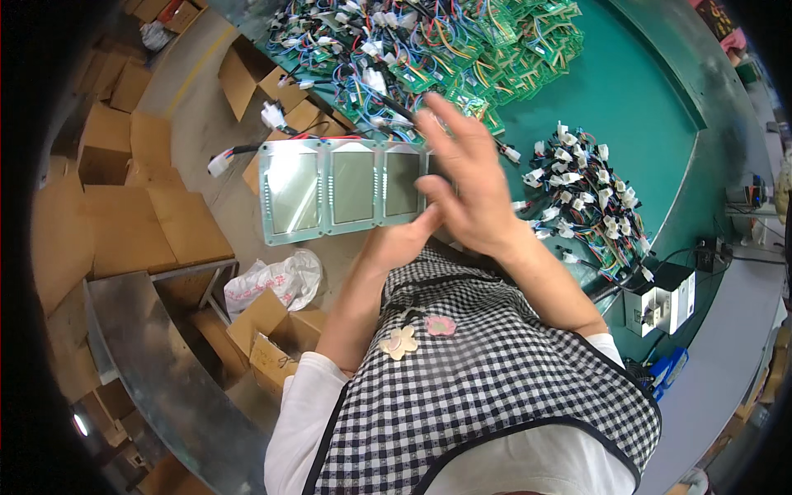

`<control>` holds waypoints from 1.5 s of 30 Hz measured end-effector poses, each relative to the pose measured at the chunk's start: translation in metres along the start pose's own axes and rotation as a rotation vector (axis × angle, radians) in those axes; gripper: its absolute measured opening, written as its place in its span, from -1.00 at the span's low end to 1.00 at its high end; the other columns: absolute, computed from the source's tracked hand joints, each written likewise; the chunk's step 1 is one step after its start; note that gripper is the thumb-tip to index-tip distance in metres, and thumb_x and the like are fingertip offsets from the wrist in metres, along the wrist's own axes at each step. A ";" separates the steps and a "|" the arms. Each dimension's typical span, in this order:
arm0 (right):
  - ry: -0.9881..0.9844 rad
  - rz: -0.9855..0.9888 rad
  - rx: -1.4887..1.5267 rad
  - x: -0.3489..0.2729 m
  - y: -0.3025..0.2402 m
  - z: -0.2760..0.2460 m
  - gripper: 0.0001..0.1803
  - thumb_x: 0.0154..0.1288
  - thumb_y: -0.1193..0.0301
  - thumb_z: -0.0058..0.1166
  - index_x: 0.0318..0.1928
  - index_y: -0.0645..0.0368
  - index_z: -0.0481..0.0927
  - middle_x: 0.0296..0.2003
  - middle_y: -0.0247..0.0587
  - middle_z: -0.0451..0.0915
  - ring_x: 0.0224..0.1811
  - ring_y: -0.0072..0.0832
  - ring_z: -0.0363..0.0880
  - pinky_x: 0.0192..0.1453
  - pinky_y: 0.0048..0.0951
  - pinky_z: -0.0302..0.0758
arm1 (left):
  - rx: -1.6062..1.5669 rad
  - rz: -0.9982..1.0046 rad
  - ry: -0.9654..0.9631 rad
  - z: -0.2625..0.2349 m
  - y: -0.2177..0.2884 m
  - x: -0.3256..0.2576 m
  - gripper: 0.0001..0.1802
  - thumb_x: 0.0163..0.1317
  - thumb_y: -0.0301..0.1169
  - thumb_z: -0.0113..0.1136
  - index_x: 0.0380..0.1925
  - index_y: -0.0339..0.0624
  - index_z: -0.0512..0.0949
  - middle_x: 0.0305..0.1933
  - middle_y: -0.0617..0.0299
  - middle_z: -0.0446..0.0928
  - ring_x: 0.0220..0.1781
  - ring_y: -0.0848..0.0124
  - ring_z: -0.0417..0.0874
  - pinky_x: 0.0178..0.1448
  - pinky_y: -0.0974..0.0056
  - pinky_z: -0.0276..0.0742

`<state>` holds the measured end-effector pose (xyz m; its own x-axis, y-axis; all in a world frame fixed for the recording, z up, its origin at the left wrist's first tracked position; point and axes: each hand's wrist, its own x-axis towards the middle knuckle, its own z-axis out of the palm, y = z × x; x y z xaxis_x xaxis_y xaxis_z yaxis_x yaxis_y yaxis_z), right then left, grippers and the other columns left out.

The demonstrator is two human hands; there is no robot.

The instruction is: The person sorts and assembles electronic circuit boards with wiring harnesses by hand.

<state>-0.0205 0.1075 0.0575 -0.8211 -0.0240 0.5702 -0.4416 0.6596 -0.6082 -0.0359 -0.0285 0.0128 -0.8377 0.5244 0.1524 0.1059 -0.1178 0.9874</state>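
Note:
A long strip of several joined display panels (353, 186), with grey screens in clear frames, is held up at the table's near edge. My left hand (406, 241) grips its lower right part, thumb pointing up to the right. My right hand (474, 186), slightly blurred, is over the strip's right end with its fingers stretched out and apart; whether it touches the strip I cannot tell. It hides that end. Wires with a white connector (219, 163) stick out past the strip's upper left corner, and another white connector (273, 115) hangs above it.
A large heap of green circuit boards (528, 49) with wires covers the far part of the green table (615, 95). A pile of wire harnesses (586, 194) with white connectors lies at right, beside a white box (660, 301). Cardboard boxes (157, 223) and a white bag (276, 280) stand left.

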 end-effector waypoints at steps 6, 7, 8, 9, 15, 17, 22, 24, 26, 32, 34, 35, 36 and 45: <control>0.139 -0.046 -0.078 -0.004 0.000 0.024 -0.66 -0.09 0.51 0.14 -0.18 0.11 0.57 0.01 -0.17 0.44 0.07 -0.19 0.37 0.20 -0.12 0.11 | 0.203 0.179 -0.077 0.003 -0.010 0.000 -0.49 0.10 -0.59 0.04 0.07 -0.30 0.17 0.07 0.06 0.27 0.10 0.33 0.32 0.09 0.26 0.30; 0.137 -0.046 -0.077 -0.005 0.000 0.025 -0.66 -0.09 0.51 0.14 -0.18 0.11 0.57 0.01 -0.17 0.44 0.07 -0.19 0.37 0.20 -0.12 0.11 | 0.123 0.142 -0.085 0.005 -0.009 0.000 -0.50 0.10 -0.59 0.04 0.07 -0.30 0.18 0.07 0.07 0.27 0.10 0.33 0.32 0.08 0.27 0.31; 0.172 -0.066 -0.063 -0.006 0.001 0.025 -0.70 -0.10 0.53 0.14 -0.24 0.13 0.57 -0.03 -0.16 0.46 0.02 -0.20 0.39 0.17 -0.15 0.16 | 0.042 0.104 -0.094 0.005 -0.008 0.001 -0.51 0.10 -0.59 0.04 0.06 -0.30 0.18 0.06 0.08 0.28 0.10 0.34 0.32 0.07 0.29 0.31; 0.207 -0.089 -0.047 -0.007 0.001 0.025 -0.75 -0.10 0.55 0.14 -0.29 0.15 0.57 -0.08 -0.15 0.48 -0.02 -0.21 0.42 0.14 -0.19 0.21 | 0.043 0.104 -0.091 0.004 -0.010 0.001 -0.51 0.10 -0.59 0.04 0.06 -0.30 0.18 0.06 0.08 0.28 0.10 0.34 0.32 0.07 0.29 0.31; 0.316 0.077 0.337 -0.028 0.004 0.012 -0.88 -0.15 0.60 0.13 -0.56 0.20 0.44 -0.50 -0.22 0.46 -0.39 -0.31 0.46 -0.26 -0.38 0.37 | -0.305 -0.319 0.181 -0.017 0.000 0.004 -0.67 0.17 -0.51 0.02 -0.04 -0.32 0.34 -0.13 0.16 0.44 -0.15 0.37 0.52 -0.14 0.31 0.53; 0.522 0.711 0.424 -0.051 0.050 0.016 -0.90 -0.08 0.55 0.12 -0.52 0.20 0.45 -0.56 -0.20 0.48 -0.52 -0.30 0.45 -0.40 -0.46 0.38 | -0.322 -0.249 0.191 -0.031 0.004 0.004 -0.67 0.18 -0.46 0.01 -0.04 -0.31 0.34 -0.11 0.15 0.44 -0.15 0.37 0.53 -0.17 0.27 0.57; -0.182 0.905 -0.443 -0.119 0.142 0.044 -0.68 -0.15 0.30 0.25 -0.40 0.18 0.45 -0.56 -0.16 0.51 -0.53 -0.22 0.48 -0.36 -0.29 0.43 | -0.309 -0.233 0.228 -0.022 0.010 0.012 -0.66 0.20 -0.40 0.00 -0.05 -0.32 0.35 -0.13 0.14 0.44 -0.16 0.37 0.53 -0.16 0.29 0.56; 0.000 0.804 -0.442 -0.112 0.143 0.034 -0.68 -0.15 0.30 0.26 -0.41 0.18 0.46 -0.55 -0.17 0.50 -0.53 -0.23 0.47 -0.37 -0.29 0.42 | -0.345 -0.209 0.221 -0.020 0.003 0.012 -0.66 0.20 -0.41 0.00 -0.04 -0.32 0.34 -0.13 0.14 0.44 -0.16 0.36 0.53 -0.17 0.29 0.57; 0.352 0.637 -0.377 -0.084 0.118 0.014 -0.72 -0.13 0.34 0.26 -0.43 0.19 0.46 -0.51 -0.22 0.47 -0.52 -0.31 0.46 -0.40 -0.32 0.39 | -0.315 -0.157 0.202 -0.016 -0.001 0.005 -0.65 0.21 -0.42 -0.02 -0.01 -0.32 0.30 -0.11 0.13 0.42 -0.21 0.36 0.53 -0.21 0.32 0.59; 0.059 -0.031 0.004 0.001 0.004 -0.001 -0.42 -0.10 0.47 0.12 0.06 0.17 0.37 0.09 -0.04 0.29 0.11 -0.15 0.25 0.16 -0.18 0.17 | 0.448 0.057 0.036 0.008 -0.019 0.004 -0.63 0.18 -0.50 0.01 0.00 -0.29 0.28 -0.08 0.13 0.40 -0.07 0.33 0.47 0.01 0.29 0.43; -0.019 -0.074 -0.024 0.006 -0.011 0.013 -0.49 0.01 0.43 0.06 0.06 0.12 0.39 0.15 -0.05 0.24 0.20 -0.15 0.19 0.22 -0.14 0.07 | 0.435 0.055 0.027 0.016 -0.018 0.004 -0.63 0.17 -0.49 0.01 0.00 -0.29 0.28 -0.08 0.13 0.40 -0.07 0.33 0.46 0.02 0.28 0.42; -0.023 -0.093 -0.065 0.005 -0.011 0.019 -0.50 -0.02 0.44 0.09 0.03 0.09 0.43 0.12 -0.08 0.29 0.17 -0.17 0.23 0.20 -0.12 0.09 | 0.429 0.051 0.025 0.016 -0.018 0.003 -0.63 0.17 -0.49 0.01 0.00 -0.29 0.28 -0.08 0.12 0.40 -0.06 0.32 0.46 0.02 0.28 0.41; -0.026 -0.096 -0.063 0.003 -0.011 0.021 -0.50 -0.02 0.44 0.09 0.03 0.09 0.43 0.12 -0.08 0.29 0.17 -0.17 0.23 0.20 -0.12 0.09 | 0.422 0.046 0.025 0.017 -0.019 0.003 -0.63 0.17 -0.49 0.02 0.00 -0.29 0.28 -0.08 0.12 0.40 -0.06 0.32 0.46 0.02 0.28 0.41; 0.122 -0.109 0.160 -0.011 0.002 0.034 -0.58 -0.09 0.46 0.15 -0.10 0.07 0.54 -0.04 -0.05 0.45 0.04 -0.15 0.35 0.14 -0.14 0.18 | 0.351 -0.007 -0.015 0.015 -0.026 -0.001 -0.61 0.15 -0.48 0.03 0.00 -0.30 0.29 -0.07 0.10 0.40 -0.03 0.29 0.43 0.05 0.26 0.37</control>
<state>-0.0251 0.0835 0.0308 -0.7195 0.0089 0.6945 -0.5854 0.5302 -0.6133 -0.0299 -0.0127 -0.0125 -0.8311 0.5371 0.1440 0.2806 0.1815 0.9425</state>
